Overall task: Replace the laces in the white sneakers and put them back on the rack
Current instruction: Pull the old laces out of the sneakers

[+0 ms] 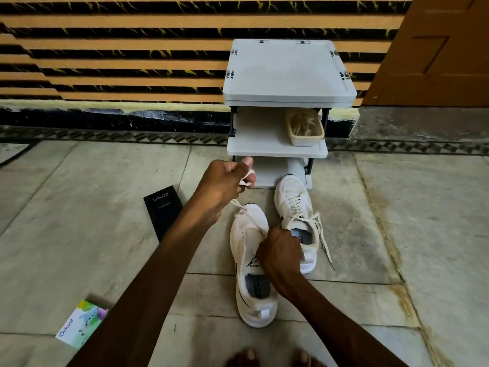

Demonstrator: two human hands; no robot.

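On the grey stone-tile floor [397,207] we find a white shoe rack [288,72] against the far wall, a beige tray of laces [307,141] on its middle shelf [259,139], a farther white sneaker [293,197] at its foot, a nearer white sneaker [246,308] just beside that, a black vivo box [162,213] to their left and an Odonil box [79,324] by the near-left edge.

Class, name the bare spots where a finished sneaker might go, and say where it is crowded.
Free: the top of the rack; the middle shelf left of the basket; the floor right of the laced sneaker. Crowded: in front of the rack, where left hand and right hand work a lace over the other sneaker.
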